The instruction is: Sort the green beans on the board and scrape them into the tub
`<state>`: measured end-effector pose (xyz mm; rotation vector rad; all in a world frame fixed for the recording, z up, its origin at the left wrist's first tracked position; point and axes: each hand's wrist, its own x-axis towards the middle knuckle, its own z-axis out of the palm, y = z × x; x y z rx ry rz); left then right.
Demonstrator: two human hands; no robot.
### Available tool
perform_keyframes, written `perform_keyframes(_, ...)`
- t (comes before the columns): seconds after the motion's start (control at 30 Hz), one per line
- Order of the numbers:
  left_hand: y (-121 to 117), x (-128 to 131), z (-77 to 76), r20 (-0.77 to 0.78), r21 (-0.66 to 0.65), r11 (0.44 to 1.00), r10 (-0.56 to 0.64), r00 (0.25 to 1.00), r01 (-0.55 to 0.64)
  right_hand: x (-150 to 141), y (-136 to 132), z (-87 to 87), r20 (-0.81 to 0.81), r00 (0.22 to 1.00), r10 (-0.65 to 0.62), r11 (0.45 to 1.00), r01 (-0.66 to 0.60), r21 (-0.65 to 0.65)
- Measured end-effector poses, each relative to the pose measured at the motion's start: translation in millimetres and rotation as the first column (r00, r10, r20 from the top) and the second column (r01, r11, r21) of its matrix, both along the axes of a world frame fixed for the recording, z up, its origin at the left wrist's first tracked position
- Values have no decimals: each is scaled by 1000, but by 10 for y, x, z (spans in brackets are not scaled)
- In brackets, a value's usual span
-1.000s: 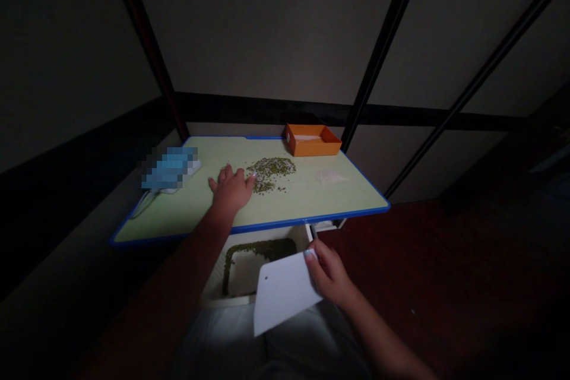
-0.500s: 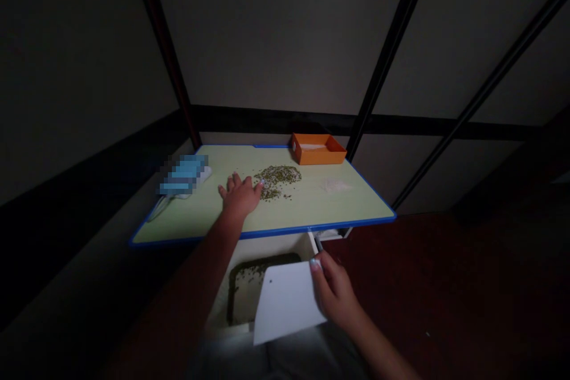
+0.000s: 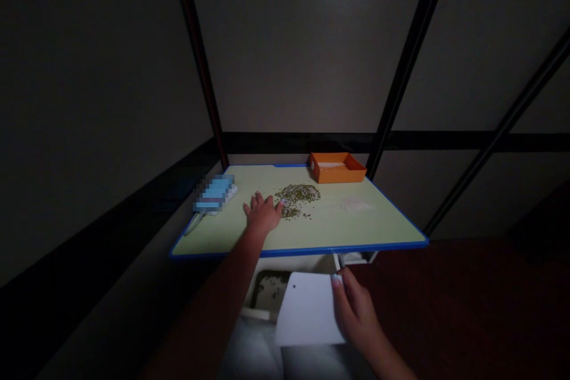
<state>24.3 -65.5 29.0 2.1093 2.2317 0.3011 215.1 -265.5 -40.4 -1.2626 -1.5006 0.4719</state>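
My left hand [image 3: 265, 214] lies on the pale tabletop [image 3: 320, 231] with its fingers spread. Its thumb touches the left side of a pile of small green grains mixed with whitish bits [image 3: 298, 193]. In front of my lap, my right hand [image 3: 356, 303] grips the right edge of a flat white sheet [image 3: 309, 309] with a small dark hole near its upper left corner. A short dark stick-like piece [image 3: 342, 260] shows just above the fingers; whether it belongs to the sheet I cannot tell. A separate patch of pale grains [image 3: 356, 204] lies to the right of the pile.
An orange open box [image 3: 341, 174] with something whitish inside stands at the table's back right. At the left edge lies a blurred-out blue device [image 3: 214, 193] with a white cable [image 3: 193, 224]. Below the table edge is an open white drawer [image 3: 258, 312] with green grains in it.
The view has shifted, so the table appears farther right and lower. My left hand stays beside the pile, and the white sheet now hides more of the drawer.
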Motion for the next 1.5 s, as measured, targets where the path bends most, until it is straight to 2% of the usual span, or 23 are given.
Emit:
perform_keyframes(0.2,42,-5,-51,8,32,999,1,1000,-2,162,26,21,77,993,87,996,-83,-44)
perform_keyframes(0.43,48,37,-35,-8,63,998,22,1000,-22,335,-50,-4,74,997,31,999,-28,-46)
perform_keyframes(0.63,-50,89,-24,-52,139,990,22,998,-15,316,-74,-139,23,1000,-1,1000,2,-13)
perform_keyframes(0.77,-56,63,-24,-32,113,993,42,999,-39,285,-60,-193,-26,999,-32,999,32,-6)
perform_keyframes(0.93,-21,38,-1,-14,61,997,43,999,-42,301,-54,-138,-55,998,-29,1000,28,-7)
perform_keyframes(1.1,-15,45,-2,0,77,996,51,999,-50,295,-55,-88,-55,998,-10,1000,10,0)
perform_keyframes(1.33,17,30,2,37,62,997,50,998,-52,300,-103,-85,-69,996,-47,999,46,-8)
perform_keyframes(1.5,41,28,-21,64,69,996,51,997,-56,298,-126,-3,-65,998,-7,1000,6,-10)
